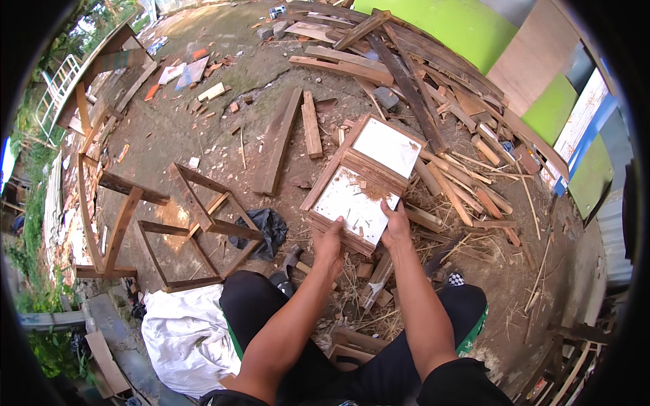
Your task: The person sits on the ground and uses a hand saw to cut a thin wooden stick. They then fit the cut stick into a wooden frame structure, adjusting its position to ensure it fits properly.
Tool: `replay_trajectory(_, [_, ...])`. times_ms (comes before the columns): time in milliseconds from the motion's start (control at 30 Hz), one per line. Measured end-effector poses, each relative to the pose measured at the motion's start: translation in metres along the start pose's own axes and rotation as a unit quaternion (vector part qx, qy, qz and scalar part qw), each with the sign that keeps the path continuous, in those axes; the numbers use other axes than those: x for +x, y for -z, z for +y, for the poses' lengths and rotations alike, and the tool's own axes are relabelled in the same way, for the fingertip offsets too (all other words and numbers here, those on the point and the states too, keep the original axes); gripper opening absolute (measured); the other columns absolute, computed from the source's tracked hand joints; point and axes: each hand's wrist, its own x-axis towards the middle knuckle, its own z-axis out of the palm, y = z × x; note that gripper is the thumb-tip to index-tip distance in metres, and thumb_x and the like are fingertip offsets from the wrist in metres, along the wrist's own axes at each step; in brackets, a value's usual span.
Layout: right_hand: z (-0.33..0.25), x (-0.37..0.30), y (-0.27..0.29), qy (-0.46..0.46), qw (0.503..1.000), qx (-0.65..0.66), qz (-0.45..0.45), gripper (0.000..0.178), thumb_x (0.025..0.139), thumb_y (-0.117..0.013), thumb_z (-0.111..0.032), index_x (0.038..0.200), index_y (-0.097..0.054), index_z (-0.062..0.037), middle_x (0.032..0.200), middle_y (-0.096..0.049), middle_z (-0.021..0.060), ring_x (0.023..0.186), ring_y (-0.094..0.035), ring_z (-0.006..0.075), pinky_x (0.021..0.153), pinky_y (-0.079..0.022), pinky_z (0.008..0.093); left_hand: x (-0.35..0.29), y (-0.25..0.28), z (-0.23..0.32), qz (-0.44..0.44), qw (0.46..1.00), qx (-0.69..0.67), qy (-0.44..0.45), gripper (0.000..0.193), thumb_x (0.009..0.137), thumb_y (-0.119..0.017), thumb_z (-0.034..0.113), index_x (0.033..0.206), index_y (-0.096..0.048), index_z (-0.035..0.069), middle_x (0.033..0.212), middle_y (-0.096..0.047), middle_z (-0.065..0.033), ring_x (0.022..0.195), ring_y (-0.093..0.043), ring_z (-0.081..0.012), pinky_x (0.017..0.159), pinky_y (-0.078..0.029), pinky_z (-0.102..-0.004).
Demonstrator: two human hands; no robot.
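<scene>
Both hands hold a shallow wooden frame box (374, 172) with a crossbar between two white panels. My left hand (328, 242) is closed on its near left edge, thumb on top. My right hand (397, 224) grips the near right edge, its thumb over the rim. Sawdust (376, 193) and several thin dark bits, perhaps nails, lie on the nearer panel. Just left of my left forearm a hammer (292, 258) lies on the ground, its handle partly hidden by the arm. The fingers beneath the box are hidden.
Open wooden frames (217, 227) stand at left beside a black plastic bag (263, 233). A white sack (183, 331) lies by my left knee. Thick planks (279, 142) lie ahead. A large scrap-wood pile (433, 88) fills the far right, with sticks (467, 189) and straw nearer.
</scene>
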Motion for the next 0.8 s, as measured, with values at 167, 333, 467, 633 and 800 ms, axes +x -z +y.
replay_trajectory(167, [0.007,-0.004,-0.061,-0.013,0.994,0.107,0.005,0.056,0.102,-0.051,0.004,0.154,-0.034,-0.0036,0.146,-0.051,0.0182,0.132,-0.053,0.0334,0.112,-0.047,0.0484,0.021,0.009,0.045,-0.013,0.997,0.029,-0.068,0.064,0.099,-0.065,0.004,0.152,-0.03,0.009,0.144,-0.052,-0.0161,0.126,-0.059,-0.0311,0.101,-0.056,-0.0461])
replay_trajectory(333, [0.026,-0.017,-0.1,-0.019,0.985,0.165,0.039,0.067,0.103,-0.047,0.005,0.163,-0.021,-0.0129,0.157,-0.039,0.0165,0.141,-0.046,0.0331,0.117,-0.043,0.0492,0.045,0.016,0.071,-0.012,0.995,0.026,-0.093,0.066,0.106,-0.057,0.014,0.16,-0.02,0.016,0.149,-0.047,-0.0154,0.131,-0.057,-0.0319,0.103,-0.056,-0.0483])
replay_trajectory(467, [0.044,-0.017,-0.103,-0.031,0.987,0.155,0.01,0.076,0.102,-0.058,-0.001,0.164,-0.02,-0.021,0.16,-0.038,0.0108,0.145,-0.041,0.0292,0.122,-0.032,0.0483,0.057,0.027,0.087,-0.042,0.992,0.046,-0.112,0.055,0.109,-0.049,0.016,0.159,-0.026,0.016,0.151,-0.046,-0.0149,0.132,-0.056,-0.0338,0.104,-0.053,-0.0521])
replay_trajectory(633, [0.042,0.005,-0.038,-0.043,0.982,-0.178,-0.037,0.085,0.107,-0.04,-0.062,0.152,-0.036,0.0092,0.146,-0.053,0.0165,0.135,-0.051,0.0258,0.113,-0.041,0.0435,0.064,0.042,0.094,0.009,0.993,0.061,-0.098,0.058,0.107,-0.051,0.012,0.16,-0.026,0.014,0.153,-0.045,-0.0154,0.135,-0.052,-0.0359,0.106,-0.051,-0.0539])
replay_trajectory(800, [0.052,0.02,0.059,0.009,0.936,-0.343,0.084,0.05,0.109,-0.048,-0.042,0.129,-0.065,0.0013,0.097,-0.073,0.011,0.083,-0.07,0.0199,0.072,-0.055,0.0338,0.05,0.041,0.08,0.029,0.992,0.088,-0.086,0.065,0.106,-0.054,0.012,0.162,-0.022,0.015,0.155,-0.043,-0.0146,0.137,-0.051,-0.0343,0.106,-0.049,-0.0549])
